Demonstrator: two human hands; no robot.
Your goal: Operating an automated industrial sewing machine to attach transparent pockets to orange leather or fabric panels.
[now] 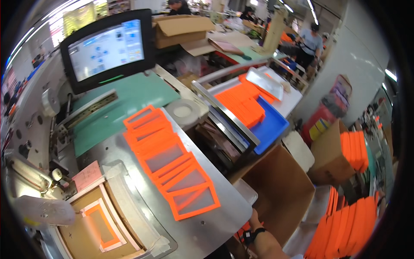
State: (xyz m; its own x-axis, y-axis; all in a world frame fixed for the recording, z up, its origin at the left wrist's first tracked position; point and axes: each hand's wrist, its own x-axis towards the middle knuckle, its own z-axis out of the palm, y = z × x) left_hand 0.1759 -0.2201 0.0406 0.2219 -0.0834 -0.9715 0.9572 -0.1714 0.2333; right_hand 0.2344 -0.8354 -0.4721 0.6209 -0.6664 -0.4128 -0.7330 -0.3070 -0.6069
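My right hand [254, 218] is low at the right edge of the steel worktable [215, 233], a dark strap on its wrist; its fingers are mostly hidden, with a bit of orange beside them. Several orange-bordered frames with grey translucent centres [189, 198] lie overlapping along the worktable. At lower left, a cardboard jig [77, 233] with white tape holds another orange frame [108, 233], below a machine head [32, 181]. An open cardboard box [284, 185] stands right of my hand, and stacks of orange pieces [340, 228] sit beyond it. My left hand is not in view.
A screen [105, 49] stands over a green surface [120, 95]. A blue tray [269, 131] with orange pieces sits beyond a metal rail [224, 121]. Another box of orange pieces [327, 155] is at right. Co-workers [308, 43] are in the background.
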